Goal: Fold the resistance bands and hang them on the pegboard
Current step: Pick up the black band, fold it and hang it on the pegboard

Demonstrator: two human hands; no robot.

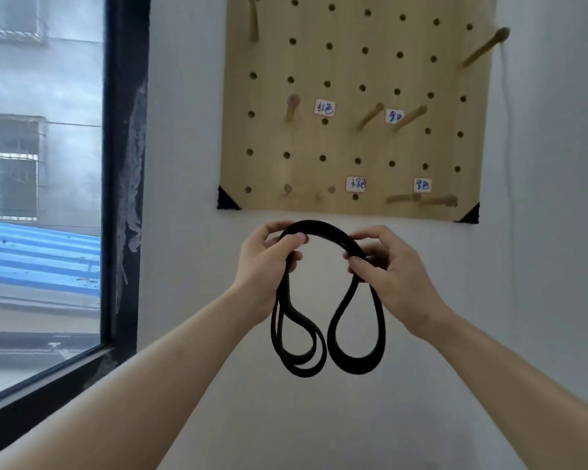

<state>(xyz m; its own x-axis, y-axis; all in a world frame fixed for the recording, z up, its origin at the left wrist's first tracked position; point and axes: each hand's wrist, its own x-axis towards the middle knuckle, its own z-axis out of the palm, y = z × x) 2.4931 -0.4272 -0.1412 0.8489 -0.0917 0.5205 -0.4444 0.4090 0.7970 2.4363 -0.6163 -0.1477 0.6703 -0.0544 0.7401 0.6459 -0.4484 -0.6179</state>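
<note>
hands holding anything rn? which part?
Both hands grip the folded black resistance band along its top arch: left hand at one end, right hand at the other; its loops hang free.

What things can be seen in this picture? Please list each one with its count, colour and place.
resistance band: one, black, folded into loops, held just below the pegboard
pegboard: one, light wood, on the wall
pegs: several, wooden, stuck in the pegboard
labels: four, white with handwriting, on the pegboard
corner pieces: two, black, at the pegboard's bottom corners
window: one, black frame, at the left
wall: white, behind everything
left hand: grips the band's left side
right hand: grips the band's right side
</note>
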